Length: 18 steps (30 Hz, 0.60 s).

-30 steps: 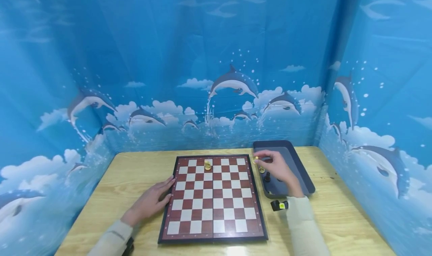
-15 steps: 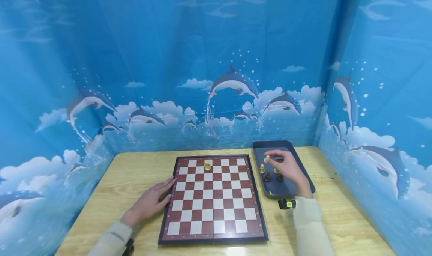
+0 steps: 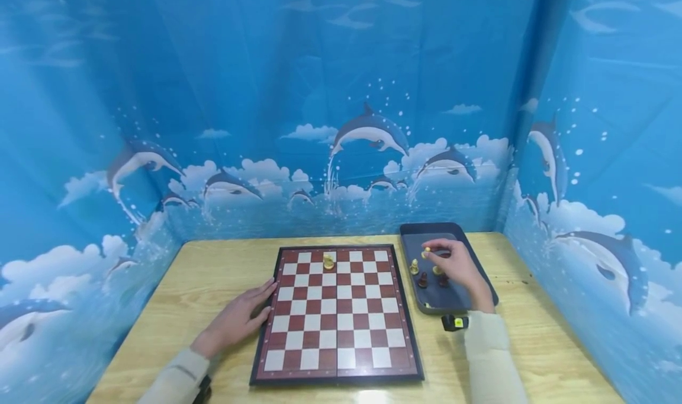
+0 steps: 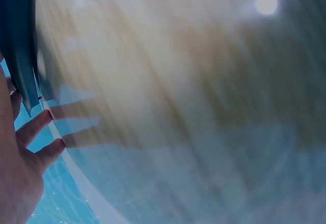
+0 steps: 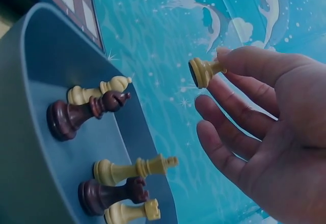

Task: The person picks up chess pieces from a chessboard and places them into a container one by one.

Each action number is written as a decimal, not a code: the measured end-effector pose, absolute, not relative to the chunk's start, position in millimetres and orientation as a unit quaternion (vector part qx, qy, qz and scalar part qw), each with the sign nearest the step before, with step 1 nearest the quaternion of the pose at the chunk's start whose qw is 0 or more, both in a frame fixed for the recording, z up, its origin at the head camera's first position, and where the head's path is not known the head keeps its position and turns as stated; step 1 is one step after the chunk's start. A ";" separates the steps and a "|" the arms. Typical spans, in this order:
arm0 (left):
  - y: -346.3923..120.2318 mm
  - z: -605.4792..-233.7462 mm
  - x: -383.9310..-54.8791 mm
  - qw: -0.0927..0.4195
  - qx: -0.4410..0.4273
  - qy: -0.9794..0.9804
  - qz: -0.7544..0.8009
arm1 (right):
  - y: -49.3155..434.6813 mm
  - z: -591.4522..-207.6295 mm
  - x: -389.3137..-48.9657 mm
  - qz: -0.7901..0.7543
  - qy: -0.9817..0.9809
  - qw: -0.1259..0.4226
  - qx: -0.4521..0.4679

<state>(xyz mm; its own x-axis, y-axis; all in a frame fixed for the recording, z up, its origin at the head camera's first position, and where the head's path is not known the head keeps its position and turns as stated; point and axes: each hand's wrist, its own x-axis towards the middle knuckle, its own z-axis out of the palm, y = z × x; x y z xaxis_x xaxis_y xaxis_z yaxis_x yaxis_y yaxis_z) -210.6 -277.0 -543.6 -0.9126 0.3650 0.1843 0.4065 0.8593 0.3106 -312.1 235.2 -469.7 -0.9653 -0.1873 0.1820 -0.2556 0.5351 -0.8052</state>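
Observation:
My right hand [image 3: 459, 268] is over the dark tray [image 3: 450, 300], pinching a cream pawn [image 5: 201, 72] by its head between thumb and index finger. The pawn lies tilted on its side in the right wrist view, its dark base showing. Below it in the tray stand a cream bishop [image 5: 81, 94], a dark bishop [image 5: 66, 119], a cream king [image 5: 116, 173], a dark piece [image 5: 102, 196] and a cream rook [image 5: 127, 213]. With extended fingers, my left hand [image 3: 234, 321] touches the left edge of the chessboard [image 3: 335, 309]. A cream knight [image 3: 328, 262] stands on the board's far row.
A wooden table [image 3: 213, 273] carries the board and tray. Near the tray's front end lies a small pale piece [image 3: 427, 305]. A blue dolphin-printed curtain [image 3: 288, 125] encloses the back and sides.
My right hand has moved right with the pawn, from the tray's left edge to over its inside. The left hand and the knight have stayed in place.

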 end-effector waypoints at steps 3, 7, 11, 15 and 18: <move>-276.4 -543.6 -210.3 0.059 -0.200 -0.962 -0.174 | 236.9 -472.2 -312.3 0.459 -0.878 0.044 0.125; -276.2 -543.8 -209.1 0.056 -0.201 -0.962 -0.176 | 238.1 -475.9 -312.5 0.445 -0.885 0.049 0.130; -275.7 -542.3 -208.2 0.054 -0.201 -0.962 -0.178 | 238.9 -479.3 -313.7 0.431 -0.892 0.057 0.122; -275.3 -539.5 -208.5 0.049 -0.197 -0.963 -0.177 | 238.5 -480.1 -314.6 0.416 -0.900 0.058 0.113; -274.9 -538.2 -208.6 0.046 -0.194 -0.963 -0.179 | 238.4 -479.9 -314.5 0.410 -0.904 0.056 0.107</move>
